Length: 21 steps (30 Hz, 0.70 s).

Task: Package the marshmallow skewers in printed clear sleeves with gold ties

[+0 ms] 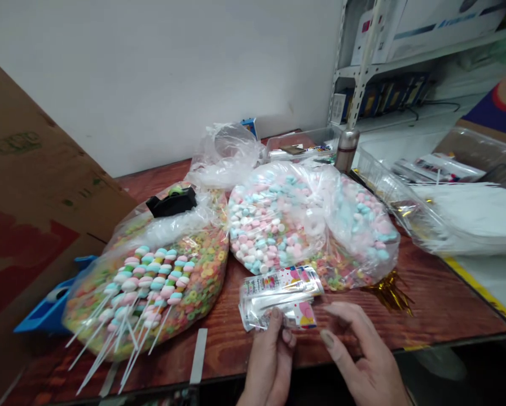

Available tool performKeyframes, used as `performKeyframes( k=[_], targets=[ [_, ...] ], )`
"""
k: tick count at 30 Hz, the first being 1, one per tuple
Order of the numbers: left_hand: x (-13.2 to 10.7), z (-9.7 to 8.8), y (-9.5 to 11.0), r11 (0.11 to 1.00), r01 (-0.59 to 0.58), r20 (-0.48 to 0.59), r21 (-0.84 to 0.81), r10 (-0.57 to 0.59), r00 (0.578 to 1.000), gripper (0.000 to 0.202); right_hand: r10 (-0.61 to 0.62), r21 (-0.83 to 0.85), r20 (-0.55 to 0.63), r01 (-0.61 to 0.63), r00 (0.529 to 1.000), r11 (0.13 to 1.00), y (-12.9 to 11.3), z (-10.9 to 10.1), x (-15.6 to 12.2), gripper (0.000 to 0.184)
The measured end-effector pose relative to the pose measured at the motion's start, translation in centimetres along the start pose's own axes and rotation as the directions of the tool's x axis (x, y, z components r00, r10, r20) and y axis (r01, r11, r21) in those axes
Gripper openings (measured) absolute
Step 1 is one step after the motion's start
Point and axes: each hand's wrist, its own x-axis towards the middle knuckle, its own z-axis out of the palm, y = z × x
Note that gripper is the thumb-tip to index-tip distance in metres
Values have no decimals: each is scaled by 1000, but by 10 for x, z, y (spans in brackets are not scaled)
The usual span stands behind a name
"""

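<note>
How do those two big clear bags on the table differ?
The left bag is filled with small rings in mixed bright colours; the right bag holds mostly pink, blue and white puffs. The left bag carries skewers and a black tape dispenser on top; the right bag has printed packets, held by the left hand, at its near edge. Both are clear plastic and lie on the wooden table.
</note>
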Motion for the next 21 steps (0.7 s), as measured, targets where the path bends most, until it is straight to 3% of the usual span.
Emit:
performKeyframes(
  k=[3,6,12,14,18,21],
  targets=[
    [0,-4,-1,1000,18,22,-6,-18,1000,39,-120,-78,28,122,992,990,-5,4,1,29],
    [-3,-6,-2,999,-22,63,32,20,998,37,-117,-78,62,122,991,989,-4,10,1,27],
    [-10,-3,-3,985,-121,63,122,114,991,34,-8,-47,120,14,993,999,16,18,-8,24],
    [-10,-3,-6,987,-106,46,123,101,994,35,22,-47,139,-16,990,999,21,17,-10,24],
    [-9,-4,-16,990,-74,78,119,65,995,35,50,92,309,-82,950,992,30,13,-16,30],
    [-10,-4,-20,987,-53,166,154,27,986,34,90,96,315,-126,945,987,43,8,-26,31]
  ],
)
